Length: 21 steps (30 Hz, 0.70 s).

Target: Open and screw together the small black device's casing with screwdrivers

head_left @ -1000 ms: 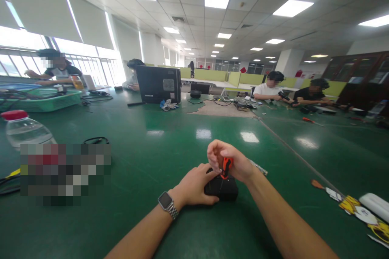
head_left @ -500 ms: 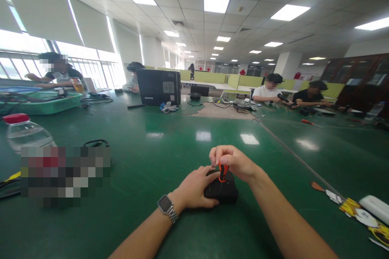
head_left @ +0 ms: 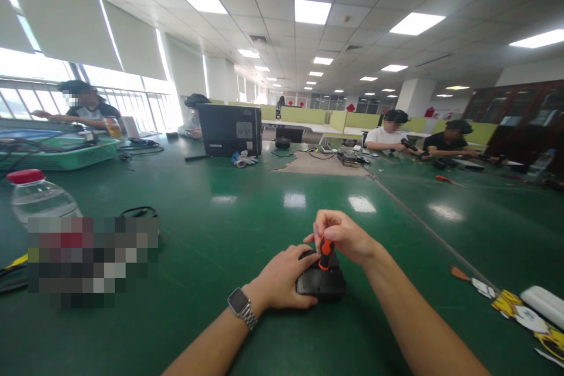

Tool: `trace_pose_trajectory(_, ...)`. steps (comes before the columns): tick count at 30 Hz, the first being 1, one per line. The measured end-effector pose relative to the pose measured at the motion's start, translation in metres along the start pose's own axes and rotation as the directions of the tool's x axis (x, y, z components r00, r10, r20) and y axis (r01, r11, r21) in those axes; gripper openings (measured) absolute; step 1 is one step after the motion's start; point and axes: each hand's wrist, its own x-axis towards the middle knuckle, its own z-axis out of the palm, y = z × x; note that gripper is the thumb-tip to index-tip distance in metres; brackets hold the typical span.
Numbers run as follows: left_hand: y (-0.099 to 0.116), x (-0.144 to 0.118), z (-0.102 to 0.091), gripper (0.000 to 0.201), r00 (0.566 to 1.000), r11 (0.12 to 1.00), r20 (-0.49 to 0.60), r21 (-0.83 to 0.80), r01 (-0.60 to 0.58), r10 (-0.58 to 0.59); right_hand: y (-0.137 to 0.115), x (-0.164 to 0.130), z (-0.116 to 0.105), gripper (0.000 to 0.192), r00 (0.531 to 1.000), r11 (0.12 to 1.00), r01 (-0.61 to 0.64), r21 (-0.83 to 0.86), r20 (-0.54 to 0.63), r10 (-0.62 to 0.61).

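I sit at a wide green worktop (head_left: 247, 211) in a large office. My left hand (head_left: 282, 279) lies flat over the left side of a small black device (head_left: 321, 282), pressing it against the worktop, fingers curled around its near edge. A watch (head_left: 240, 304) sits on that wrist. My right hand (head_left: 346, 238) is clenched around the orange and black handle of a screwdriver (head_left: 326, 245), which stands nearly upright with its tip down on top of the device. The device lies just in front of me, in the middle of the worktop.

To my far left stands a clear bottle (head_left: 37, 200) with a red cap, and behind it a green basket (head_left: 61, 158) full of cables. A black cable (head_left: 138, 211) lies near the bottle. Further back a black box (head_left: 229, 129) stands on the worktop. At my right edge lie a white case (head_left: 544, 305) and yellow printed packaging (head_left: 515, 305). Other people (head_left: 392, 132) sit working at the far ends of the worktop, left and right.
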Motion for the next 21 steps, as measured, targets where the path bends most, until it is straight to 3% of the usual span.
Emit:
trace_pose_trajectory(4,0.001,0.000,0.000,0.085,1.000,1.000,0.002,0.000,0.013,-0.013,0.002,0.000,-0.002,0.025,1.000,0.999,-0.006,0.049,0.029,0.005)
trace_pose_trajectory(11,-0.001,-0.001,0.001,0.085,1.000,1.000,0.008,0.021,0.009,-0.009,0.014,0.002,-0.002,0.023,0.999,0.983,-0.027,0.183,-0.024,0.032)
trace_pose_trajectory(21,-0.001,0.000,0.000,0.075,0.999,0.998,-0.002,0.046,0.033,-0.033,0.008,0.000,0.007,0.026,0.998,0.992,0.017,0.124,0.056,-0.024)
